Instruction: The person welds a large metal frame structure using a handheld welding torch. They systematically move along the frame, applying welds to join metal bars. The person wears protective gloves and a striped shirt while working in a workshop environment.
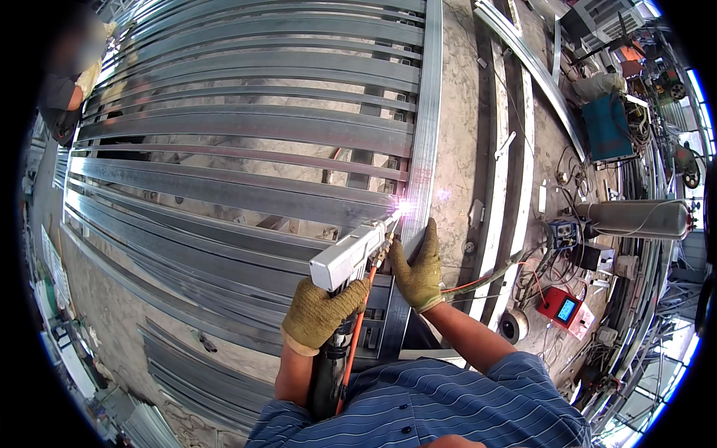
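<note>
"How are the hands standing?"

"The left hand (321, 317) is gripping the grey torch (347, 257) near frame centre; the right hand (418, 278) is resting spread on the metal rail (426, 138), no grasp showing."

"Governing relation?"

"The torch is pointing up and right, its tip lost in a bright spark (404, 207) at the rail's left edge. The rail is running lengthwise from top centre to lower centre, the right hand lying nearer the spark."

"Surface and room?"

"Slats (299, 125) are lying left of the rail above concrete floor (459, 89); a gas cylinder (635, 219) and red unit (555, 302) are occupying the right, a co-worker (56, 97) the upper left."
</note>
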